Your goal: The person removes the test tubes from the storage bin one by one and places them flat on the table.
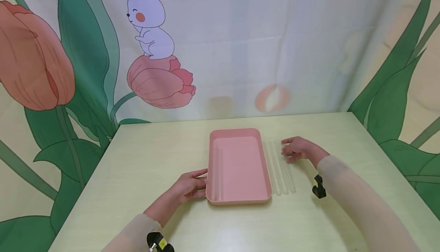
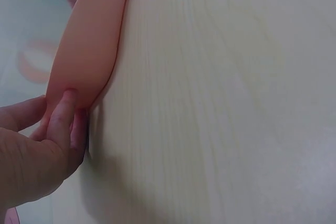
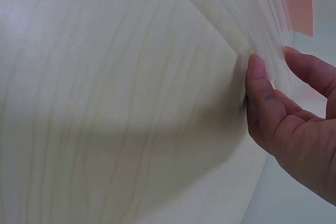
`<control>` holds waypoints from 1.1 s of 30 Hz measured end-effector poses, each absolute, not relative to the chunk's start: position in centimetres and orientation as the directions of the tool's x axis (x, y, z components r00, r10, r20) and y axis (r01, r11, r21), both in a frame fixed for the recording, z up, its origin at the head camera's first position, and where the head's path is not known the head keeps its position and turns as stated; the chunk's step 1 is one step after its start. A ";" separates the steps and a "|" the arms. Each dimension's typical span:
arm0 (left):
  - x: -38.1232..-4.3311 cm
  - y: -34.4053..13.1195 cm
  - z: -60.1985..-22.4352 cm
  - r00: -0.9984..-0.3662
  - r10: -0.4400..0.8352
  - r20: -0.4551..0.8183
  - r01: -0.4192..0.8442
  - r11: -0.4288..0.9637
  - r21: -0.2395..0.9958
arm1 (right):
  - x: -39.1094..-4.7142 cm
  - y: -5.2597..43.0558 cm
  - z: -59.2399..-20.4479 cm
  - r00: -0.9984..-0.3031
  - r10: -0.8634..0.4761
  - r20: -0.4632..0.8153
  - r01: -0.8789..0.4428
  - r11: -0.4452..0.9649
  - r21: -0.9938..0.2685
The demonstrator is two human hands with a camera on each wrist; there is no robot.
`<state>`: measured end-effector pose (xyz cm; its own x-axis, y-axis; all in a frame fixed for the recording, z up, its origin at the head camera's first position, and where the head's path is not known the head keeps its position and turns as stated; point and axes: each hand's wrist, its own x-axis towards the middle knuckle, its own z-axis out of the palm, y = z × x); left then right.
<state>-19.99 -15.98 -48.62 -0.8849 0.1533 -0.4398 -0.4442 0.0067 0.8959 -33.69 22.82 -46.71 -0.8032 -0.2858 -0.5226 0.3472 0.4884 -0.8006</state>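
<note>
A pink rectangular tray [image 1: 243,168] lies on the table, with faint clear tube shapes [image 1: 217,175] along its left inner side. My left hand [image 1: 190,185] rests against the tray's left outer wall; in the left wrist view its fingertips touch the pink wall [image 2: 92,35]. Right of the tray, several long clear test tubes [image 1: 277,175] with rounded near ends lie side by side. At their far ends, my right hand [image 1: 296,149] pinches the outermost tube [image 1: 291,181] between thumb and bent fingers. Up close, the tubes' transparency makes the exact contact faint.
The pale wood-grained table [image 1: 144,160] ends at a back edge just beyond the tray. Behind it hangs a curtain [image 1: 233,46] printed with a rabbit and tulips. Black devices [image 1: 319,187] are strapped at both wrists.
</note>
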 end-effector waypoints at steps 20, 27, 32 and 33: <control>-20.1 -15.9 -48.7 -0.883 0.100 -0.460 -0.459 0.030 0.888 | -33.3 21.6 -46.5 -0.820 -0.252 -0.515 0.341 0.508 -0.791; -20.0 -16.1 -48.8 -0.884 0.112 -0.454 -0.452 0.049 0.891 | -33.1 21.3 -46.2 -0.820 -0.222 -0.528 0.345 0.545 -0.764; -20.0 -16.1 -48.6 -0.884 0.114 -0.453 -0.449 0.055 0.892 | -33.1 21.4 -46.1 -0.811 -0.229 -0.539 0.347 0.553 -0.758; -20.0 -16.1 -48.6 -0.885 0.114 -0.452 -0.449 0.057 0.892 | -33.1 21.5 -46.0 -0.810 -0.230 -0.540 0.347 0.555 -0.756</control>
<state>-20.03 -16.07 -48.60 -0.8846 0.1144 -0.4521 -0.4485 0.0567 0.8920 -33.12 21.49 -46.03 -0.8095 -0.2297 -0.5403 0.3473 0.5546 -0.7562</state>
